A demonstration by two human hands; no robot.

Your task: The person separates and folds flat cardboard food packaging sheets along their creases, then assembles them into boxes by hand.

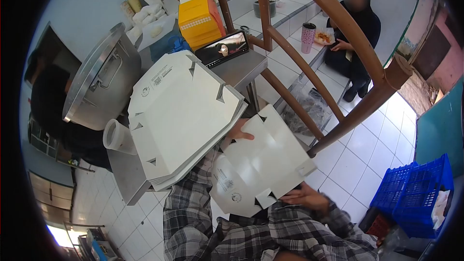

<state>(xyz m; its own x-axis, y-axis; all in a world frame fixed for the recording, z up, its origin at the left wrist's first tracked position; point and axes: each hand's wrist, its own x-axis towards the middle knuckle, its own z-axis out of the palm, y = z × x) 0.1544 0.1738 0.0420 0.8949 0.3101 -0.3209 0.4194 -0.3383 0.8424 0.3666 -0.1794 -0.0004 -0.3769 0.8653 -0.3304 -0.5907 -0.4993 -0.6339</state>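
Observation:
A flat, unfolded white cardboard box with printed marks and cut slots lies tilted across my lap. My left hand grips its upper left edge, thumb on top and the other fingers hidden beneath. At its lower right edge is my right hand, its fingers at the border by a small flap and partly under the card. Left of this sheet, a stack of similar white cardboard sheets rests on a metal table.
Beyond the stack are a large metal pot, a plastic cup, yellow boxes and a propped phone. A brown railing crosses ahead. Blue crates stand right. One person sits on the steps; another is far left.

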